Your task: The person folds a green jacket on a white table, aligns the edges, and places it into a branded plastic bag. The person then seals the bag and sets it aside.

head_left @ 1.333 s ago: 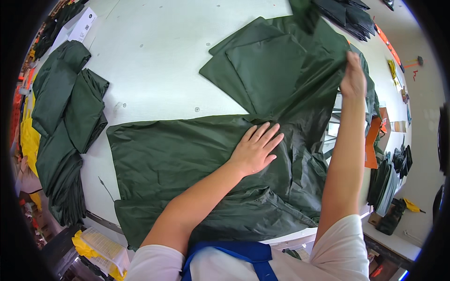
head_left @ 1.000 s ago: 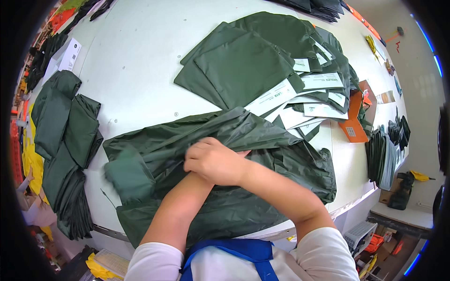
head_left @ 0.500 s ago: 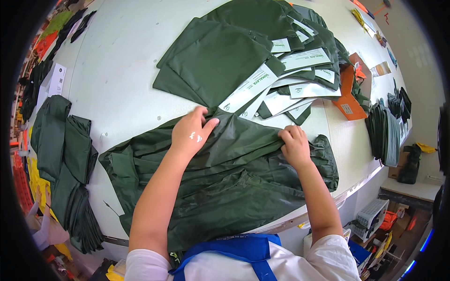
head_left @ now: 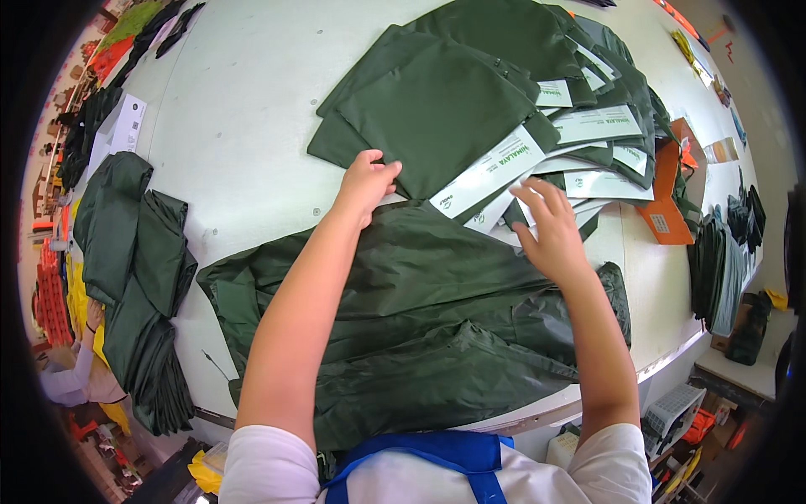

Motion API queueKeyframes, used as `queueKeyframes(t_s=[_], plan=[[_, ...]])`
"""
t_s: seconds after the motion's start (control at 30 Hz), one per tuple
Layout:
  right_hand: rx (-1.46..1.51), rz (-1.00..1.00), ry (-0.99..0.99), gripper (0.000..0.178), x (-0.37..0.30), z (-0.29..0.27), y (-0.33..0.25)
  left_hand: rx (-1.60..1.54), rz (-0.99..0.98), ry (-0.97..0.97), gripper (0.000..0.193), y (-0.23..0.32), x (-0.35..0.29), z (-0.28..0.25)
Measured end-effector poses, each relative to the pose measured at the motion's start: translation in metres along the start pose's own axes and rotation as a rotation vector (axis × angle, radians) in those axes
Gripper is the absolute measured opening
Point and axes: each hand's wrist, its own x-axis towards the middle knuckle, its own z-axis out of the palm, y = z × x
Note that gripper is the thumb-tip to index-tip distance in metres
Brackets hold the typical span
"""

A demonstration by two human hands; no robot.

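A dark green, slightly shiny garment (head_left: 420, 294) lies spread and wrinkled across the near side of the table, under my forearms. Beyond it is a fanned pile of folded dark green fabric pieces (head_left: 437, 118) with white printed cards (head_left: 491, 170) at their ends. My left hand (head_left: 367, 189) is at the lower left edge of the top folded piece, thumb and fingers closed on that edge. Over the card ends, my right hand (head_left: 552, 227) has its fingers spread, with nothing seen in it. Neither hand holds the spread garment.
Folded dark green bundles (head_left: 126, 277) hang over the table's left edge, near a white box (head_left: 117, 134). An orange box (head_left: 667, 197) stands right of the pile, beside more dark green bundles (head_left: 714, 273). Another person's arm (head_left: 84, 340) shows at far left.
Both hands have let go of the spread garment's far edge. My left hand has moved forward to the folded pile; my right hand has risen over the cards and opened. The view has shifted slightly.
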Motion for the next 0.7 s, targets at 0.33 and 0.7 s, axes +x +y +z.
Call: queueKeyframes(t_s=[0.33,0.7], plan=[[-0.155,0.122,0.089,0.072,0.104,0.108,-0.048,-0.431,-0.227,-0.117,0.031,0.023,0.025,0.022],[-0.226,0.278,0.039,0.021,0.114,0.035,-0.040,0.263,0.458,-0.095,0.048,0.004,-0.062,-0.040]])
